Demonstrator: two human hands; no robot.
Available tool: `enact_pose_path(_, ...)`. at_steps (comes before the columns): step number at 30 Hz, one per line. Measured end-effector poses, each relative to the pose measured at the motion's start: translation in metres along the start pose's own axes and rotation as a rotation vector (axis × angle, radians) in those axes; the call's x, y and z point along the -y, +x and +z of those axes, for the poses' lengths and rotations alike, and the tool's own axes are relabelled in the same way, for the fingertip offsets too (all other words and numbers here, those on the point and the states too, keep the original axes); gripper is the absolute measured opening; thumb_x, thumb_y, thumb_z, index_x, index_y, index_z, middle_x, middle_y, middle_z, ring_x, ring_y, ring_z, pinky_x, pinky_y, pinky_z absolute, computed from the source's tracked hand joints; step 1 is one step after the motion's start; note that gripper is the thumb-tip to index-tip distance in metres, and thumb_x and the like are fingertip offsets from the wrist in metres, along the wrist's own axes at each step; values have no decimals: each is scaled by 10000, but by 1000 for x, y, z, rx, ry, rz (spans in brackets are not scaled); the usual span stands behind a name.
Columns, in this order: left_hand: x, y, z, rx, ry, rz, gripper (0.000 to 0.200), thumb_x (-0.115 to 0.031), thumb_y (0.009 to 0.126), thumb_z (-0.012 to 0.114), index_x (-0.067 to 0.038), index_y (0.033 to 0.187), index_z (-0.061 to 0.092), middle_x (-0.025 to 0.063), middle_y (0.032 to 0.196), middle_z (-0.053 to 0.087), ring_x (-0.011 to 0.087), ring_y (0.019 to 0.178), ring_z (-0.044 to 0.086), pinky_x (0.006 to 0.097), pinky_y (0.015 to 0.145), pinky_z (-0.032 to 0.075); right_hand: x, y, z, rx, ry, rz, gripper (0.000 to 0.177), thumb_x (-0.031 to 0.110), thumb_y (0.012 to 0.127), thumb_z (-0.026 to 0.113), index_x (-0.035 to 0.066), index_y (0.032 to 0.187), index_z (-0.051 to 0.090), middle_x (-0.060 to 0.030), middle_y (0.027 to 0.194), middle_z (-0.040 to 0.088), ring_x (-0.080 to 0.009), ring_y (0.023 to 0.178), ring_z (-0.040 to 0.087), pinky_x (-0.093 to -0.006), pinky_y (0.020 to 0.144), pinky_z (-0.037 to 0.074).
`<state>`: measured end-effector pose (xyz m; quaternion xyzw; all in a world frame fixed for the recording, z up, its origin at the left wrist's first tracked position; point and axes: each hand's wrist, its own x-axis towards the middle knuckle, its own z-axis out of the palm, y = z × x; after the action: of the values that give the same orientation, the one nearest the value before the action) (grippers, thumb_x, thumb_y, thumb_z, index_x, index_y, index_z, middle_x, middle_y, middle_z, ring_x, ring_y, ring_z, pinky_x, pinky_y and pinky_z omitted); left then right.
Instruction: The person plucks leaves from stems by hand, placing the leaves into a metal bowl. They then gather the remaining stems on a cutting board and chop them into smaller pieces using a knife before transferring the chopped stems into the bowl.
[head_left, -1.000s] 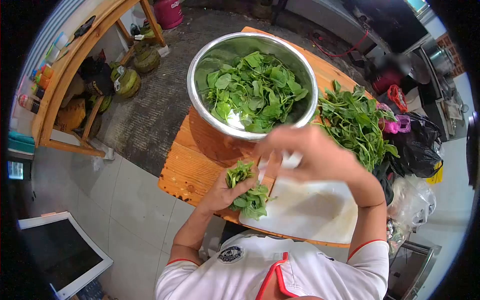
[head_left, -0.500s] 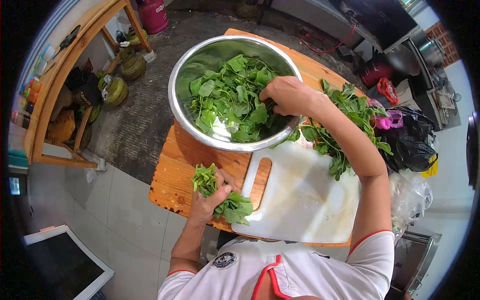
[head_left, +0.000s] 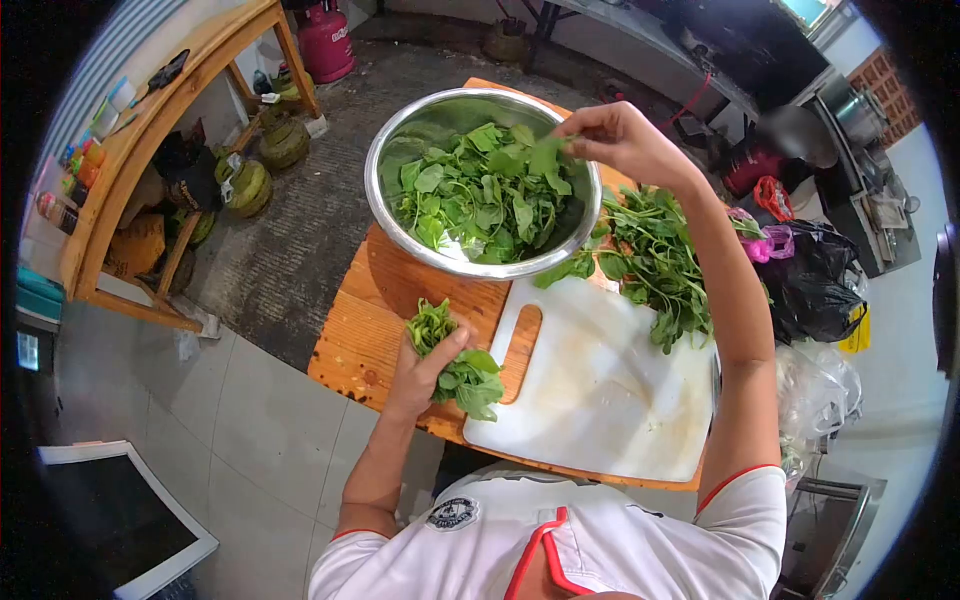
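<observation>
My left hand (head_left: 420, 372) is closed around a bunch of leafy greens (head_left: 473, 384), cut stems up and leaves hanging below, near the table's left front edge. Over the right rim of a steel bowl (head_left: 418, 138) is my right hand (head_left: 628, 148), its fingers pinching a green leaf (head_left: 545, 160). Inside the bowl lie many loose leafy greens (head_left: 485, 195). A white cutting board (head_left: 600, 400) lies flat in front of me. Beyond it, to the right of the bowl, is a pile of leafy stems (head_left: 660, 255), partly behind my right forearm.
Everything stands on a wooden table (head_left: 365, 310). A black plastic bag (head_left: 815, 280) and clear bags (head_left: 820, 390) are at the right. A wooden shelf (head_left: 170, 110) with green gas cylinders (head_left: 248, 188) stands at the left; a pink cylinder (head_left: 328, 45) is farther back.
My right hand has risen out of the bowl to above its right rim, now with a leaf in its fingers. The left hand keeps its bunch. The view has shifted slightly.
</observation>
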<state>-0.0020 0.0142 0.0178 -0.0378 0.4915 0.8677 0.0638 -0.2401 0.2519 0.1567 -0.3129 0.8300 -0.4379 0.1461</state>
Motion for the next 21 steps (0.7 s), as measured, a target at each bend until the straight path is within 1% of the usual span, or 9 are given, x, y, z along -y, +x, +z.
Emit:
enact_pose_path(1,1,1,-2,1,19,-8,151,-182,892,640,-52,902,565,33,760,573,121,685,573,280,619,490,-2,-1,0,-26,-15,-18,305,66,767,689,-43,1052,681,-192,926,699,-251,824,678,-337,803,521)
enact_pose_path(4,1,1,-1,8,-27,-12,155,-191,899,646,-48,908,587,25,766,583,103,694,582,263,625,495,10,-9,5,24,-553,-44,302,168,826,707,-25,1058,686,-177,910,698,-198,797,661,-327,795,514)
enact_pose_path(5,1,1,-1,8,-62,-10,150,-185,902,650,-41,912,607,18,768,594,89,700,587,249,632,497,-3,-7,6,34,-452,-107,317,243,863,696,-7,1058,690,-173,908,696,-177,759,649,-341,772,514)
enact_pose_path(8,0,0,1,-6,-34,15,157,-203,898,655,-55,908,605,19,796,593,86,717,587,252,631,497,0,-4,15,43,-295,-22,231,167,870,662,11,1036,700,-140,885,702,-161,717,639,-337,724,520)
enact_pose_path(9,1,0,1,-1,-26,25,158,-208,896,656,-59,907,604,19,803,592,85,721,586,253,630,496,13,-7,16,85,-217,69,180,109,877,634,8,1007,708,-75,853,703,-123,684,617,-308,680,521)
enact_pose_path(12,2,1,-2,8,-3,48,163,-219,892,660,-67,904,603,18,815,591,84,724,584,254,626,491,6,-5,20,136,9,58,170,73,885,635,14,1031,696,-18,838,668,-74,707,603,-252,692,525)
enact_pose_path(13,1,0,-1,6,0,51,164,-220,891,661,-67,903,602,17,811,591,83,720,582,255,625,489,4,-4,21,147,39,80,181,69,875,640,0,1033,693,-24,882,678,-85,745,610,-264,728,526)
enact_pose_path(17,5,2,-3,1,-7,48,166,-223,891,661,-66,899,605,18,807,594,83,714,578,250,622,483,0,-2,29,50,-216,-7,187,67,865,655,-1,1032,706,-58,974,709,-120,876,630,-287,851,512)
enact_pose_path(21,3,1,-1,-25,-3,37,178,-230,892,657,-57,891,617,17,807,597,84,708,575,249,620,482,1,1,31,-64,114,52,231,25,835,656,7,1059,710,-56,994,711,-114,888,632,-282,854,510)
